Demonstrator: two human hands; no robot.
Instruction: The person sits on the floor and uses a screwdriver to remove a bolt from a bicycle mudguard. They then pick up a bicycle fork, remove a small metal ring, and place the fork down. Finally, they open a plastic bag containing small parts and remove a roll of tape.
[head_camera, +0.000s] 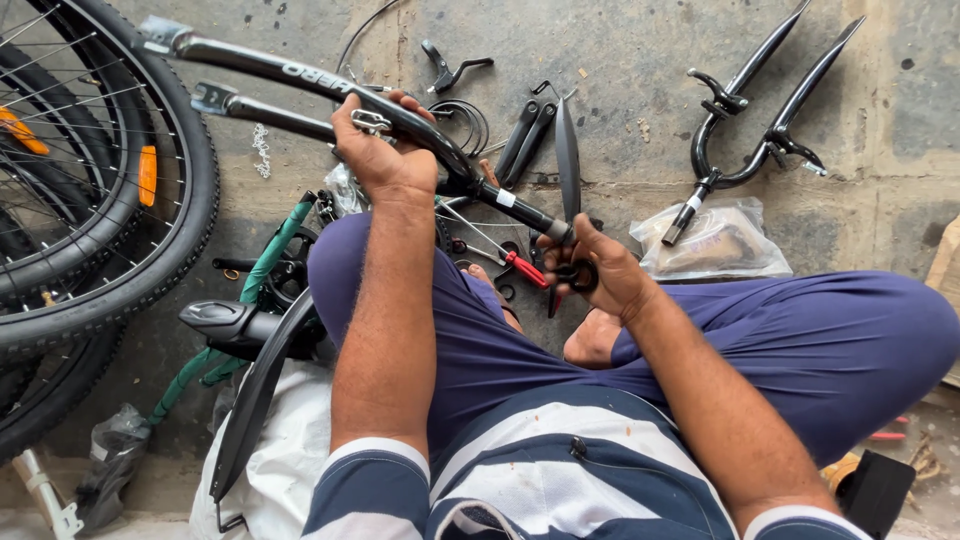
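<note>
Fork: a glossy black metal bicycle fork ran from the upper left of the frame down toward the centre, its two blades ending in silver dropouts at the upper left and its steerer tube pointing toward the middle, above the person's lap.
Left hand: the left hand was clenched around the fork blades near the crown, upper centre-left.
Right hand: the right hand was closed around the end of the steerer tube at the centre of the frame, with a small black ring against its fingers; whether the ring sat on the tube could not be told.
Red tool: a slim red-handled tool lay just left of the right hand, partly hidden.
Second fork: another black bicycle fork lay on the grey concrete floor at the upper right, well apart from the hands.
Bag: a clear plastic bag lay below that fork, right of centre.
Brake lever: a black brake lever lay at the upper centre.
Wheels: spoked black-tyred bicycle wheels with an orange reflector filled the left edge.
Mudguard: a curved black mudguard crossed the lower left, beside a green frame tube.
</note>
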